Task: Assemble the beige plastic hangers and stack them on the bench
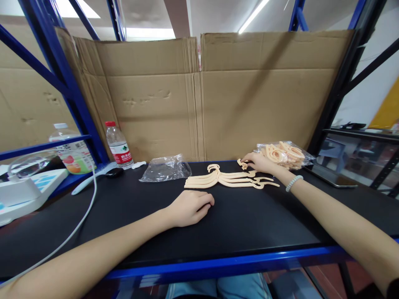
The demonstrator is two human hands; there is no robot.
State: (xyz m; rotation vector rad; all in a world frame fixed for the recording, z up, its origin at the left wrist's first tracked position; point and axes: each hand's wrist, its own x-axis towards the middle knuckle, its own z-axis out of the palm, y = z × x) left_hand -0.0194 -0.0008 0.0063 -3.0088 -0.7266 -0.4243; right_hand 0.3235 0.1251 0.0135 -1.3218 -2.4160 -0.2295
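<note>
Several cream plastic hangers (pixel 218 178) lie side by side on the black tabletop, hooks toward the back. In front of them my left hand (pixel 190 207) rests on the table, its fingers curled, with nothing seen in it. Behind the right end of the hangers, my right hand (pixel 257 162) reaches down with its fingertips on a small cream plastic piece (pixel 243 165). The fingers partly cover that piece, so its full shape is hidden. Close behind this hand sits a clear bag of cream plastic parts (pixel 283 153).
A crumpled clear plastic bag (pixel 165 168) lies behind the hangers to the left. A red-capped water bottle (pixel 118 145) stands near the cardboard wall (pixel 149 99). A white cable (pixel 84 220) crosses the left side. At right lies a flat dark device (pixel 333 178).
</note>
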